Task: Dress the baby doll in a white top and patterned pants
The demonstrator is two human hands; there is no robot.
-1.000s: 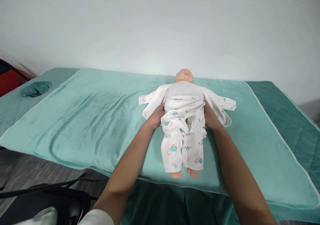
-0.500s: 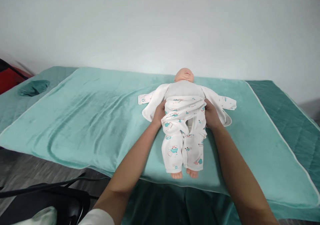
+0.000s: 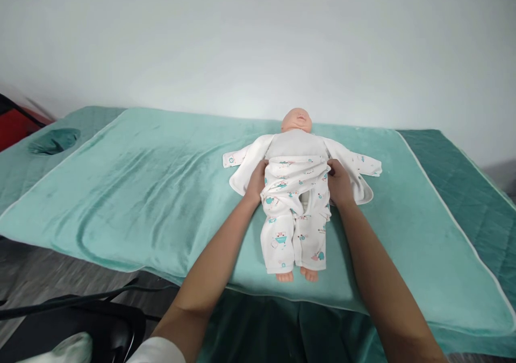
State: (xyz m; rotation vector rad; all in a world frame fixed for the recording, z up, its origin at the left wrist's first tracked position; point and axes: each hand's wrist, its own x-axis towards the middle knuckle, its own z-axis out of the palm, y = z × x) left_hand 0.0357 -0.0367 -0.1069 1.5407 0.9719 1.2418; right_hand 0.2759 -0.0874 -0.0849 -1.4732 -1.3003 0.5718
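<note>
A baby doll (image 3: 297,120) lies on its back, head toward the wall and feet toward me. It wears printed white baby pants (image 3: 279,239) and a white baby jacket (image 3: 255,159) spread open, sleeves out to both sides. My left hand (image 3: 256,183) grips the pants' waist on the left, fingertips hidden behind the cloth. At the right side of the waistband, my right hand (image 3: 339,183) pinches the fabric. The waistband sits over the doll's grey-white torso (image 3: 298,144). Both bare feet show below the cuffs.
A teal velvet sheet (image 3: 161,191) covers the bed, with a face hole (image 3: 54,141) at the far left. A white wall (image 3: 258,46) stands behind. A black chair (image 3: 92,325) is at the lower left, and a red item (image 3: 16,128) at the left edge.
The pants have been drawn slightly toward the head, with cuffs and feet a little higher. My right hand has shifted slightly left with the waistband.
</note>
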